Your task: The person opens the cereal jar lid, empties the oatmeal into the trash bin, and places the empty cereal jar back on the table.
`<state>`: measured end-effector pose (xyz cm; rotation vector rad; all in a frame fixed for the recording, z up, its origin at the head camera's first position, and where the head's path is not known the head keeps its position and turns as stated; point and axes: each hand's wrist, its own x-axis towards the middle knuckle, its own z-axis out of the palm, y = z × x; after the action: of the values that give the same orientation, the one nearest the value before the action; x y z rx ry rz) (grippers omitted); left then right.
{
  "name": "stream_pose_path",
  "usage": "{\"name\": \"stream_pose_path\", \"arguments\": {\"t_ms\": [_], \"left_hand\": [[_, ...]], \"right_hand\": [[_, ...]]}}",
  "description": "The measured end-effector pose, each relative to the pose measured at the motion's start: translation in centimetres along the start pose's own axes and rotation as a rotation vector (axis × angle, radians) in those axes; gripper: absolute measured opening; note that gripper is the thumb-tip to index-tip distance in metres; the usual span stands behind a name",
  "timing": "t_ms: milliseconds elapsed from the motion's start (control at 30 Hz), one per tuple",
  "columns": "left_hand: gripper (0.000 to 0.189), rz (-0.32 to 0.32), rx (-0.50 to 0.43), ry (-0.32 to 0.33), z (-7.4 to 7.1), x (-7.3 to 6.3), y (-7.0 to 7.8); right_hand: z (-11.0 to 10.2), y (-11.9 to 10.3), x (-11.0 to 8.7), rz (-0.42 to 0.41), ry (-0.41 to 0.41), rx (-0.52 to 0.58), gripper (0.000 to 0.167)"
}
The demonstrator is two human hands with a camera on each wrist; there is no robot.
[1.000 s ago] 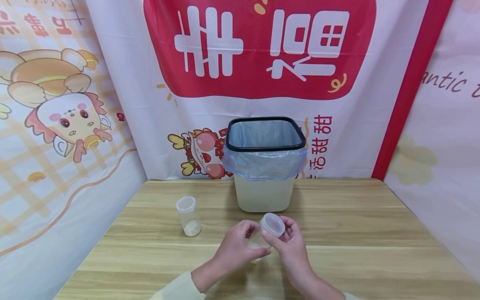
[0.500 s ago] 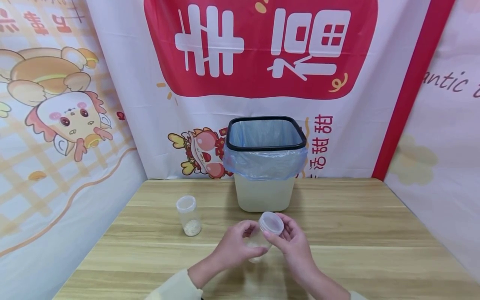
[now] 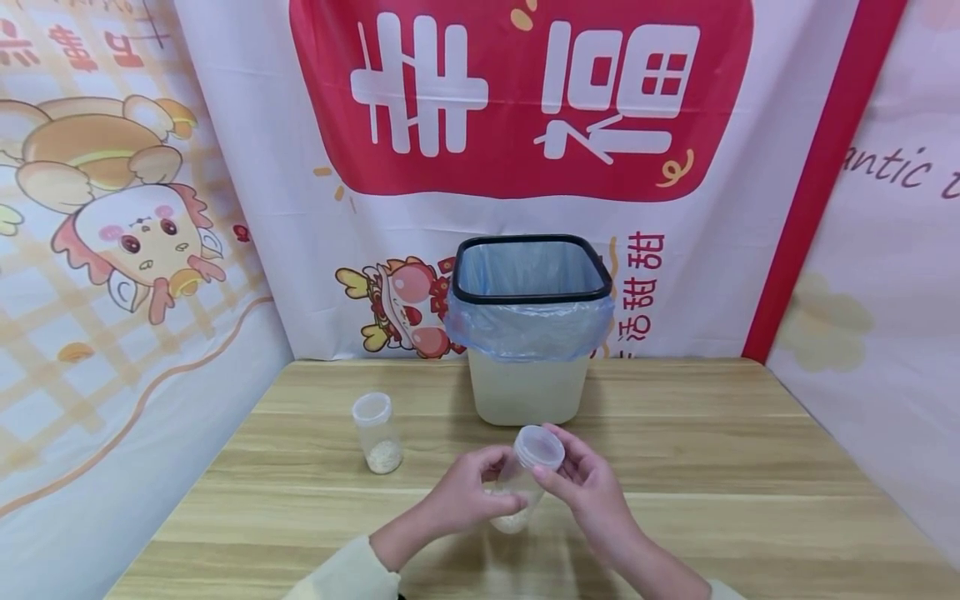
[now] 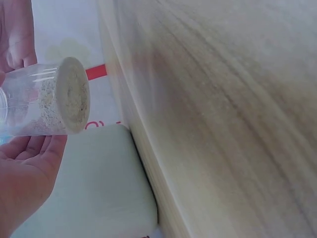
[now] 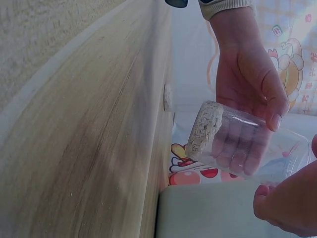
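Note:
A clear plastic jar (image 3: 523, 482) tilts above the table between both hands, its translucent top toward the bin. Pale flakes or grains (image 5: 205, 128) lie in its bottom. My left hand (image 3: 462, 497) grips the jar's body, thumb on the near side and fingers behind, as the right wrist view shows. At the top end my right hand (image 3: 592, 485) holds the rim between thumb and fingers. Whether a lid sits on that end I cannot tell. A similar jar (image 3: 375, 429) stands upright on the table to the left, with pale grains at its bottom.
A pale bin (image 3: 528, 390) with a black rim and a bluish plastic liner (image 3: 525, 329) stands at the back of the wooden table (image 3: 720, 467). Printed cloths (image 3: 255, 167) hang behind and along both sides.
My left hand has shifted slightly left and lower, and more of the jar's body and bottom shows. The right fingers have moved a little around the rim. The standing jar stays put.

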<state>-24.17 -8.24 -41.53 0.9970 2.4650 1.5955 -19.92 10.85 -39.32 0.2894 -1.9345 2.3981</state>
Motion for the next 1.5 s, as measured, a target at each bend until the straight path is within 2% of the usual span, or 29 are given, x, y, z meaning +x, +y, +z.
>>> {"name": "stream_pose_path", "arguments": {"t_ms": [167,300,567,733,967,1200,1500], "left_hand": [[0.044,0.015,-0.027,-0.014,0.0,0.0,-0.2],[0.046,0.01,-0.02,0.005,0.2,-0.1,-0.3],[0.048,0.045,0.103,0.12,1.1,-0.1,-0.2],[0.05,0.037,0.185,0.189,1.6,-0.2,0.1],[0.049,0.048,0.264,0.226,1.9,-0.4,0.3],[0.05,0.05,0.287,0.22,1.9,-0.4,0.2],[0.052,0.023,0.254,0.206,1.7,-0.3,0.2]], "right_hand": [[-0.1,0.2,0.0,-0.008,-0.023,-0.005,0.058],[-0.1,0.2,0.0,-0.007,-0.016,0.004,0.064],[0.9,0.3,-0.2,-0.004,0.125,0.036,0.066],[1.6,0.7,-0.3,-0.032,0.201,0.067,0.064],[1.8,1.2,-0.3,-0.02,0.249,0.067,0.06],[1.8,1.1,-0.2,0.0,0.243,0.041,0.059],[1.2,0.8,-0.1,0.006,0.181,0.02,0.06]]}}
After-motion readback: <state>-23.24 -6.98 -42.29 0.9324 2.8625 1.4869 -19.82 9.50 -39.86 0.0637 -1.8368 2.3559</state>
